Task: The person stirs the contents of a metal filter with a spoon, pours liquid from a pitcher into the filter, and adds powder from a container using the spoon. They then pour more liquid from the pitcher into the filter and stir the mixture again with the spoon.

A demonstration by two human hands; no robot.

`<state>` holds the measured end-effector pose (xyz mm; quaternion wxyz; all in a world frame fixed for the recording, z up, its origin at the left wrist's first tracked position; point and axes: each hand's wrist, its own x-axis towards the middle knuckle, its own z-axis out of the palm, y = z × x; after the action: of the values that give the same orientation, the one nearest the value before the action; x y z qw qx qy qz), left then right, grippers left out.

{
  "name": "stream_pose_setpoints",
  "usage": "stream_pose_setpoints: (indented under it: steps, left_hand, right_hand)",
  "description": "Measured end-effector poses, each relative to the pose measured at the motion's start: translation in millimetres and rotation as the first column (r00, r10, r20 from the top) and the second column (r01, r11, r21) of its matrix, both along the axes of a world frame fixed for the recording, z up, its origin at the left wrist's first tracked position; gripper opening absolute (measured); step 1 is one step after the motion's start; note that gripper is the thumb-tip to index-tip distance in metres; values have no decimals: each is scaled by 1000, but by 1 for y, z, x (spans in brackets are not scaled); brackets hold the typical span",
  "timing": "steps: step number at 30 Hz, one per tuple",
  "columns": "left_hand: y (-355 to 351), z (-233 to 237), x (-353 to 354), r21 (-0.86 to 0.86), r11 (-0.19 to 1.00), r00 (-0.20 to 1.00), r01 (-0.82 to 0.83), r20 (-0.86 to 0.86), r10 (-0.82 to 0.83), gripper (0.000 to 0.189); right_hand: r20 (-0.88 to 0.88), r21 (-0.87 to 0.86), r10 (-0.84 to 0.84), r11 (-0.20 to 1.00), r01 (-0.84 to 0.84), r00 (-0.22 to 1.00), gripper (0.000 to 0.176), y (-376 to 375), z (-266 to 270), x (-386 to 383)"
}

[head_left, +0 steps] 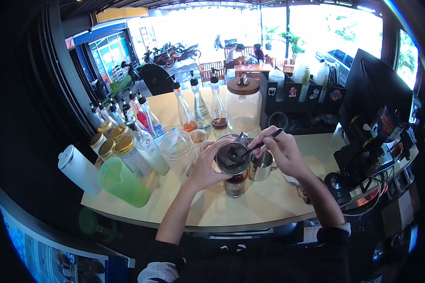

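My left hand (206, 166) is wrapped around the rim of a round, dark-meshed metal strainer (225, 166), which sits over a glass mug (234, 189) of dark brown liquid. Between the fingers of my right hand (286, 152) is a black spoon (254, 149), its lower end dipped inside the strainer. Dark wet matter shows around the spoon's bowl. Just right of the mug, under my right hand, stands a stainless steel pitcher (260, 169).
Left on the counter (174, 212) stand an open clear jar (178, 153), a green jug (123, 181), gold-lidded jars (125, 145) and several pump bottles (194, 104). Behind are a wood-lidded glass jar (243, 108) and a black cup holder (303, 113). Black equipment (363, 151) stands right. Two people sit outside.
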<state>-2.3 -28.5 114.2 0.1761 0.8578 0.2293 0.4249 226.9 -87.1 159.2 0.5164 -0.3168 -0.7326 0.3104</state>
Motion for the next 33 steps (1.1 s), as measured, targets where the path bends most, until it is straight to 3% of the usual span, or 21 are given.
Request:
stream_pose_setpoints:
  steps: [4,7,9,11,14,16,17,19,22,26,28,29,31,33]
  left_hand:
    - [1,-3,1,23,999,999,29,26,-30,81]
    - [4,-17,5,-53,998,993,-16,118,22,81]
    - [5,-25,10,-90,996,971,-11,237,32,82]
    - [4,-28,13,-92,996,968,-21,247,43,82]
    - [5,-32,13,-86,995,961,-47,268,69,81]
    - [5,-33,12,-79,995,957,-63,278,83,81]
    - [5,-31,12,-73,997,958,-39,282,58,81]
    - [3,-28,12,-67,998,958,-14,285,33,81]
    - [2,-24,11,-50,998,968,-39,246,51,80]
    - [1,-22,12,-38,999,964,8,266,2,80]
    - [-4,-18,12,-30,999,966,12,257,-4,80]
    - [-7,-16,11,-33,999,976,-14,219,21,80]
    - [-8,-16,10,-32,999,983,-41,179,46,80]
    - [-6,-18,10,-23,999,979,-22,204,26,80]
  right_hand:
    - [98,-1,10,1000,-10,995,17,0,7,-3]
    - [23,-43,19,999,-18,1000,15,-2,2,-17]
    - [-139,7,-14,1000,15,990,14,-5,-4,-28]
    - [-150,36,-46,998,52,988,13,-11,-5,-33]
    - [-118,40,-38,998,43,992,12,-19,-4,-35]
    - [113,129,-111,987,96,987,13,-20,-5,-32]
    - [112,128,-111,987,96,987,13,-21,-4,-32]
    - [0,14,-106,994,106,994,13,-23,0,-30]
    - [-44,49,-26,998,28,999,13,-21,-9,-30]
    - [-46,-34,-101,994,100,994,12,-16,-12,-28]
    - [-191,14,-39,999,42,981,12,-16,-14,-33]
    - [-190,15,-37,999,40,981,12,-19,-14,-33]
    - [66,65,-65,996,60,996,15,-26,-11,-31]
    - [3,58,-75,995,75,997,15,-23,-9,-33]
